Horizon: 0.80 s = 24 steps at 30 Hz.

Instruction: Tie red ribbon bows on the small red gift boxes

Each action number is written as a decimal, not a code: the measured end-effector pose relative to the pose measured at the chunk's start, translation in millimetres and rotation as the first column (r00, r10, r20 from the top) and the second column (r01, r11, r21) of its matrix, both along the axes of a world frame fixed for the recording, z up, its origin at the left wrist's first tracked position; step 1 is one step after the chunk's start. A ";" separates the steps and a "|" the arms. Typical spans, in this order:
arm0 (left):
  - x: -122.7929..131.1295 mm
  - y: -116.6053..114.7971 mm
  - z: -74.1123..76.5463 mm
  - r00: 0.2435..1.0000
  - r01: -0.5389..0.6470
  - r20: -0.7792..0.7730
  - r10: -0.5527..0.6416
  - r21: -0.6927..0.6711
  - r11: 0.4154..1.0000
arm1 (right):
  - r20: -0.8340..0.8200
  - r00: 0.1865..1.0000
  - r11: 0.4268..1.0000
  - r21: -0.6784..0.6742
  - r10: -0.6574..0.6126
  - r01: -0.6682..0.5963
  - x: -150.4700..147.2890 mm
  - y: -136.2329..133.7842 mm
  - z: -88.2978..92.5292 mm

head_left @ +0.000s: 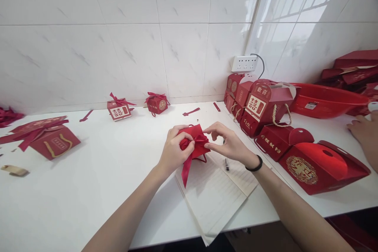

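A small red gift box (198, 130) with a ribbon bow (198, 141) is in front of me above an open notebook. My left hand (176, 145) is closed around the box's left side, its thumb and fingers pinching the ribbon. One ribbon tail (186, 171) hangs below that hand. At the right edge of the box, my right hand (227, 141) has its thumb and index finger apart, the tips at the bow's right side. A dark band circles the right wrist. Beneath the box a red cord handle (202, 159) shows. The hands partly hide the bow.
Lined notebook (217, 204) and pen (226, 164) lie below. Two ribboned boxes (119, 109) (157, 103) stand near the wall; a larger box (57, 141) stands left. Several boxes (261, 104), a red basin (321, 100) and another person's hand (364, 130) are right.
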<state>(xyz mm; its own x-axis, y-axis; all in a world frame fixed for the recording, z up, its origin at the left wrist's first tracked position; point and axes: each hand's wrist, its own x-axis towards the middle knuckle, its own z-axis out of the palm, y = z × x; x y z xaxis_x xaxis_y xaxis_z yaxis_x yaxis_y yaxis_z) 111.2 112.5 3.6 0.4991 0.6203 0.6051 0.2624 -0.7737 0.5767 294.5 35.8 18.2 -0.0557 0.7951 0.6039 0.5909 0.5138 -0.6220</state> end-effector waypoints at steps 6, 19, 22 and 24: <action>-1.3 1.3 -1.0 0.999 0.045 -0.010 -0.045 0.036 0.998 | 0.116 0.993 0.995 0.096 0.009 -0.020 1.0 4.9 -8.1; -1.2 1.1 0.0 0.998 0.062 -0.010 -0.062 0.059 0.996 | 0.326 0.945 0.975 0.214 -0.006 -0.068 2.2 0.1 -6.6; -1.3 1.2 0.2 0.998 0.066 -0.013 -0.065 0.056 0.996 | 0.335 0.941 0.967 0.251 -0.044 -0.044 2.4 1.7 -8.4; -1.8 1.0 0.4 0.998 0.068 -0.014 -0.067 0.060 0.996 | 0.329 0.940 0.956 0.294 -0.088 -0.013 2.5 4.5 -10.7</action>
<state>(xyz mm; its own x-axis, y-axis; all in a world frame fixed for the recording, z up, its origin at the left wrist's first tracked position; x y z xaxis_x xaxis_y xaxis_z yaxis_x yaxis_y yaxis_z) 109.4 113.5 4.0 0.5459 0.5478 0.6340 0.2150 -0.8229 0.5259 297.0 40.2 7.4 -0.2687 0.5953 0.7572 0.7606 0.6135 -0.2124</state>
